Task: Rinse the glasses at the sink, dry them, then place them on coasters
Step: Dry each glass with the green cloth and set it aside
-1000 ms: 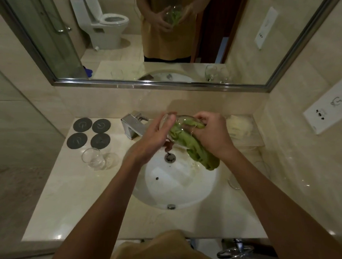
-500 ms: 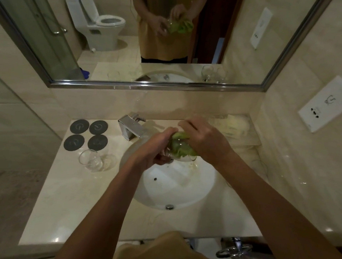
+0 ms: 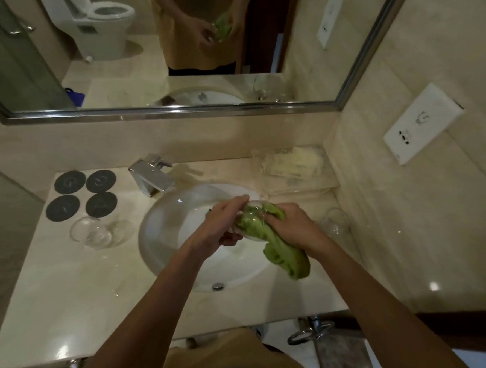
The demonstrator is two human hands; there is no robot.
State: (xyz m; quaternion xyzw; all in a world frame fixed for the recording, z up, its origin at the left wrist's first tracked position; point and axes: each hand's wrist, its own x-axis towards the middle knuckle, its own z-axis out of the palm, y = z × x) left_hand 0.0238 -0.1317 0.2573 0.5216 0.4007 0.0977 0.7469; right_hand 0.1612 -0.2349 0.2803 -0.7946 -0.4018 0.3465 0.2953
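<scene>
No legible text; coasters (image 3: 85, 195) bear unreadable marks.

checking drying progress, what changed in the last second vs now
The right hand keeps working the green cloth on the glass; more cloth now hangs below than half a second ago. The left hand still grips the glass over the sink. Coasters and counter glasses unchanged.

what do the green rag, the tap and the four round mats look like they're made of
Rag: soft woven cloth, matte; it bunches and droops.
Tap: polished metal, probably chromed; bright mirror-like highlights.
Round mats: dark, flat, dull; perhaps rubber or felt, hard to tell.
</scene>
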